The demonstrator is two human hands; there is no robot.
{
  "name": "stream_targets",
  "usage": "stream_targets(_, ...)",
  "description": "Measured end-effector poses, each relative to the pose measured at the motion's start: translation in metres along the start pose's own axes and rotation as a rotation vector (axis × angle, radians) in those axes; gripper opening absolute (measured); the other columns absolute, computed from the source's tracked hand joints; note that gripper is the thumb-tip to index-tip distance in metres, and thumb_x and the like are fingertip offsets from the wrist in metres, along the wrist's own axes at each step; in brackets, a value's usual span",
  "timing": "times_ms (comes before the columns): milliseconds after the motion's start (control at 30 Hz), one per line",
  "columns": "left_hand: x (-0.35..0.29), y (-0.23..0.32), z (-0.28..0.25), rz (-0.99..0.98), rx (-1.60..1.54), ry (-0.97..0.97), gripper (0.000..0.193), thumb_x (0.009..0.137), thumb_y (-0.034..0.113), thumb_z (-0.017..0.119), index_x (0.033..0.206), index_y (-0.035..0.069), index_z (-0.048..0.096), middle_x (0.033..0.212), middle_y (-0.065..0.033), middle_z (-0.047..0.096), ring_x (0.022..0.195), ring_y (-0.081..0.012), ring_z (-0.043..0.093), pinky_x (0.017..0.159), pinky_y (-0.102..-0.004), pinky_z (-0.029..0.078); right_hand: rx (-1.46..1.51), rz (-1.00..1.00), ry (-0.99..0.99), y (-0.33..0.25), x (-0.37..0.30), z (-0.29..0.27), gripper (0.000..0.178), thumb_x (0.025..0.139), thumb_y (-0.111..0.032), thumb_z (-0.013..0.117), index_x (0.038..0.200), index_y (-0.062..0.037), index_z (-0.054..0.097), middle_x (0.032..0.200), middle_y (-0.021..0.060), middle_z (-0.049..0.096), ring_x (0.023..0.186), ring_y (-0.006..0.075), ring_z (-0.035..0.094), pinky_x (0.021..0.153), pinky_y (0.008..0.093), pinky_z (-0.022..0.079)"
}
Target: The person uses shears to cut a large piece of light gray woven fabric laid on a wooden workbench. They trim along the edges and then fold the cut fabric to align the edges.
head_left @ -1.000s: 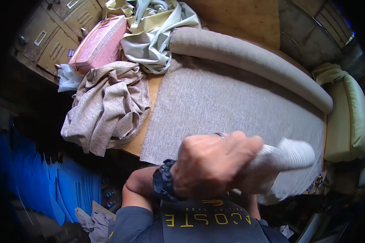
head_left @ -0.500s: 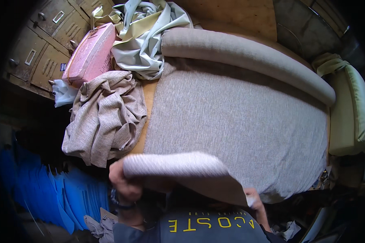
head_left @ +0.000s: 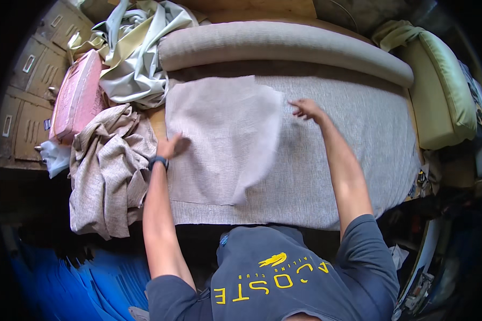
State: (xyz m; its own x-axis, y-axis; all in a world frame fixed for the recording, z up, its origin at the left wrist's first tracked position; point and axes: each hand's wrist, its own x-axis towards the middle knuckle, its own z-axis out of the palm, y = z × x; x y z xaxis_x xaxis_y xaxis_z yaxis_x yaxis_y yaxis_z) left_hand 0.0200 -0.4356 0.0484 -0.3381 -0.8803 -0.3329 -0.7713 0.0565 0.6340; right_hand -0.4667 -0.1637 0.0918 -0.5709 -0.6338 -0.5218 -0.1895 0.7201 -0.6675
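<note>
A cut piece of light beige woven fabric (head_left: 214, 134) lies over a larger spread of the same-looking cloth (head_left: 337, 144). Its right side is lifted and curled, slightly blurred. At the piece's left edge rests my left hand (head_left: 170, 145), open, thumb apart from the fingers, with a dark band at the wrist. My right hand (head_left: 307, 109) hovers just beyond the piece's upper right corner, fingers stretched out and holding nothing. Along the back of the table runs a thick roll of this cloth (head_left: 284, 45).
Crumpled beige fabric (head_left: 110, 166) hangs at the table's left, near a pink block-shaped package (head_left: 79, 96) and pale green sheeting (head_left: 139, 69). Metal lockers (head_left: 37, 107) stand far left. A pale green cushion (head_left: 439, 91) sits at right; blue sheets (head_left: 85, 289) lie lower left.
The fabric piece, held near my body before, now lies on the spread cloth. Both hands have reached forward and let go of it. The view has shifted.
</note>
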Motion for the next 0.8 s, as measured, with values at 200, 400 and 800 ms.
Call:
stream_targets(200, -0.085, -0.082, 0.044, -0.045, -0.159, 0.172, 0.049, 0.076, 0.034, 0.082, 0.109, 0.0, 0.067, 0.095, -0.013, 0.07, 0.091, -0.0273, 0.066, 0.083, -0.0374, 0.052, 0.572, 0.202, -0.158, 0.052, -0.084, 0.07, 0.054, 0.094, -0.042, 0.066, 0.126, -0.0001, 0.057, 0.09, 0.0105, 0.069, 0.069, 0.0164, 0.065, 0.057, 0.032, 0.054)
stream_targets(400, -0.163, -0.054, 0.048, -0.038, 0.3, 0.41, 0.038, 0.077, 0.031, 0.079, 0.102, 0.006, 0.064, 0.102, -0.0156, 0.06, 0.101, -0.0339, 0.057, 0.09, -0.0433, 0.045, -0.165, -0.718, 0.39, -0.017, -0.077, 0.136, 0.04, 0.091, -0.024, 0.064, 0.125, -0.0039, 0.06, 0.112, 0.0149, 0.067, 0.1, 0.0297, 0.064, 0.089, 0.0404, 0.051)
stream_targets(800, -0.163, -0.164, 0.031, -0.198, -0.163, 0.152, 0.046, 0.075, 0.022, 0.083, 0.105, -0.003, 0.058, 0.094, -0.0159, 0.068, 0.088, -0.0233, 0.067, 0.077, -0.0363, 0.053, -0.835, -0.359, 0.128, -0.009, -0.088, 0.089, 0.064, 0.09, -0.063, 0.055, 0.08, -0.0032, 0.075, 0.084, 0.0203, 0.071, 0.083, 0.0358, 0.069, 0.079, 0.0463, 0.052)
